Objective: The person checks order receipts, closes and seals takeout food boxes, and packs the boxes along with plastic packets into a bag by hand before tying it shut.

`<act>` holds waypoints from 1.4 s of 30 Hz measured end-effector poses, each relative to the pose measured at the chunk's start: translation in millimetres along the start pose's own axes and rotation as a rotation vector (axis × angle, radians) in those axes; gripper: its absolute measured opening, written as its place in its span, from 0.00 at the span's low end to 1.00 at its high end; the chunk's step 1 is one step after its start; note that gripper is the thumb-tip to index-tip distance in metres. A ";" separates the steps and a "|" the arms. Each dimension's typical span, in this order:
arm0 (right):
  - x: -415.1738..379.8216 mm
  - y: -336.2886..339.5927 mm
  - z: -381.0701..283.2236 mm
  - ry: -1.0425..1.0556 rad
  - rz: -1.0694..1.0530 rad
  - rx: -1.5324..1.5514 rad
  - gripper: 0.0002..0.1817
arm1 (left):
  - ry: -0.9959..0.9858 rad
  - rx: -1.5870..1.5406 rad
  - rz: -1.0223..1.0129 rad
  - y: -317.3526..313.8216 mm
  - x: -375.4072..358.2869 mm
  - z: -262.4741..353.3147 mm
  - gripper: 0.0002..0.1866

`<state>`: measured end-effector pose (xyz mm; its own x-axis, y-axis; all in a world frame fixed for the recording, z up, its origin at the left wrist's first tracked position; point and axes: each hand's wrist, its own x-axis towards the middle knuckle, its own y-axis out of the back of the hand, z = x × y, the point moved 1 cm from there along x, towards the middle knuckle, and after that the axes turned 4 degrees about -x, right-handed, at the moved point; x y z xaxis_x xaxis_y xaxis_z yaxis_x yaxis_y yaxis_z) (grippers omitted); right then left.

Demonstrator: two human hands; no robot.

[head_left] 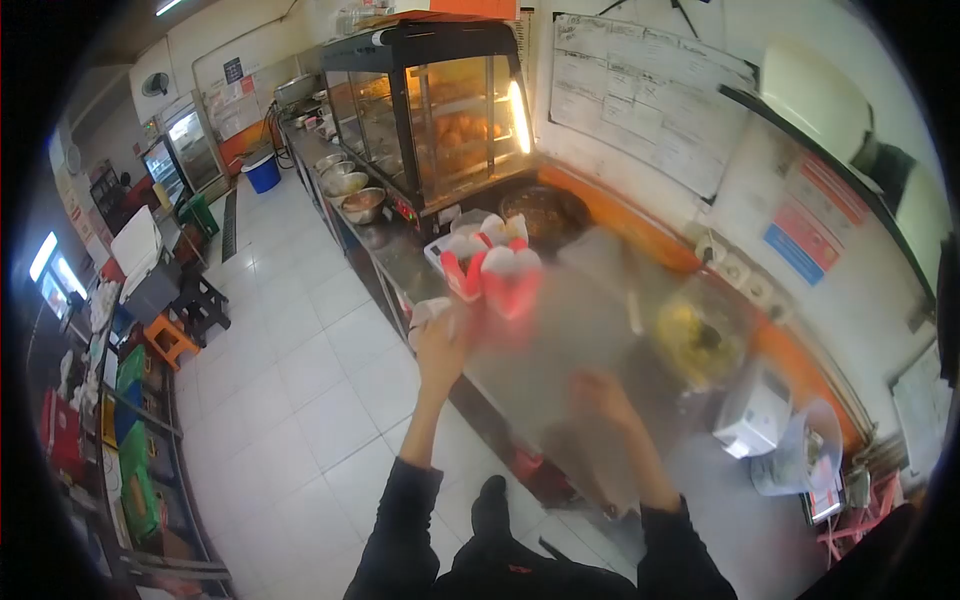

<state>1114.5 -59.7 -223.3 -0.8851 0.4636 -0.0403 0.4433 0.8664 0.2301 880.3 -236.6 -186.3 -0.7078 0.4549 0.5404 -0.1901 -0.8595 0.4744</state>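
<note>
At the counter's front edge, my left hand is closed, with its fingers against a small white paper-like item; what exactly it grips I cannot tell. Just beyond it stand red-and-white paper food boxes, with open white flaps, beside more of the same boxes. My right hand hovers over the metal counter, its fingers smeared by motion. Nearest to that hand, on its far right, is a clear container with yellow contents.
A lit glass warming cabinet holding fried food stands at the back, with metal bowls in front. A large dark pan sits by the wall. On the right are a white dispenser and a clear tub. Shelving lines the left side.
</note>
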 end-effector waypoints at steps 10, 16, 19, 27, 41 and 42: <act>312.5 30.8 52.8 0.077 0.256 0.183 0.25 | 0.107 0.277 -0.284 -130.6 165.8 -59.8 0.16; 347.4 0.6 69.2 -0.024 0.182 0.074 0.30 | 0.092 0.409 -0.365 -169.7 157.1 -115.5 0.12; 351.0 -16.8 59.6 -0.001 0.211 -0.019 0.31 | 0.056 0.397 -0.398 -137.9 153.2 -103.2 0.10; 350.2 -69.0 37.5 0.119 0.465 -0.304 0.31 | -0.015 0.321 -0.391 -79.9 131.1 -91.4 0.07; 181.3 -29.1 56.3 0.076 0.767 -0.158 0.34 | -0.203 0.340 -0.528 -41.6 109.2 0.5 0.06; 151.5 -24.1 59.8 0.056 0.810 -0.146 0.34 | -0.223 0.291 -0.524 -42.2 104.3 17.9 0.08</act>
<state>978.1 0.7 -293.1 -0.3069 0.9209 0.2405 0.9277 0.2330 0.2916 826.7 -148.7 -137.6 -0.4065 0.8622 0.3022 -0.2576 -0.4255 0.8675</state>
